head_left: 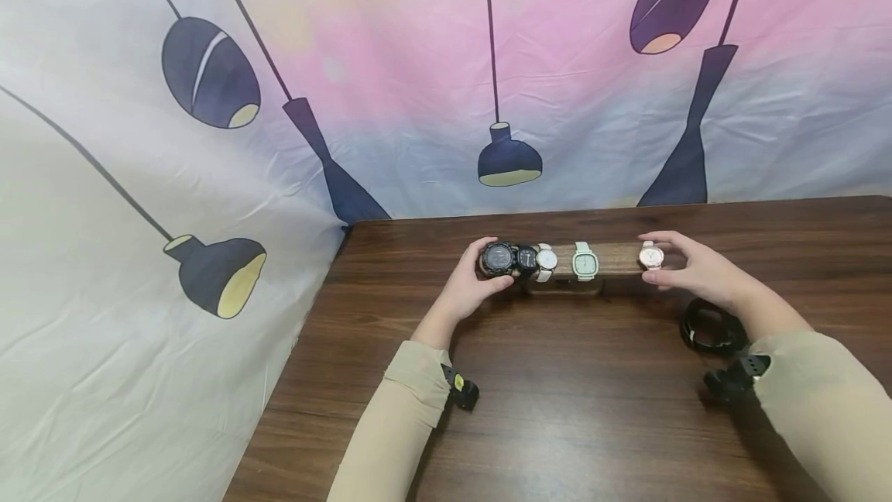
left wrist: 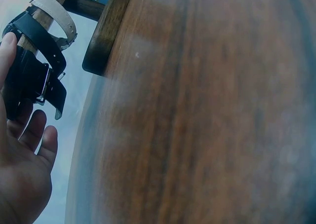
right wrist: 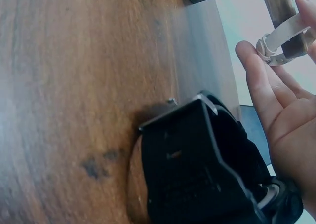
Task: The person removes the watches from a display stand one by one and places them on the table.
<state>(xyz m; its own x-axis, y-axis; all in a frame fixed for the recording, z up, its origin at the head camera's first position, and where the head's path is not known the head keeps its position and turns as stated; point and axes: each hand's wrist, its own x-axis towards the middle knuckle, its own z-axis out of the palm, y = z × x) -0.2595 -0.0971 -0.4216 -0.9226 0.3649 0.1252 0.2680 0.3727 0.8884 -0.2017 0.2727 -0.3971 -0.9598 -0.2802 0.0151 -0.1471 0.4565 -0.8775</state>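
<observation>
Apparently adjusting stand (head_left: 616, 259): left hand (head_left: 465, 286) grips big watch (head_left: 498, 257), right hand (head_left: 699, 269) pinches pink-dial watch (head_left: 651, 256); next likely requires level release.

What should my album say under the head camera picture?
Five watches on a wooden bar, with a left hand and a right hand at its ends.

The watch stand's bar (head_left: 619, 260) spans the space between the left fingers (head_left: 479, 245) and the right fingers (head_left: 670, 237). The first watch (head_left: 498, 257) sits at its left end, between the left fingers; the second watch (head_left: 527, 260) and third watch (head_left: 547, 260) follow rightward, close together. The fourth watch (head_left: 585, 264) stands apart, about midway between both sets of fingers. The fifth watch (head_left: 651, 256) occupies the right end, between the right fingers. A belt (head_left: 689, 334) lies on the tabletop (head_left: 571, 386), before the right fingers.
</observation>
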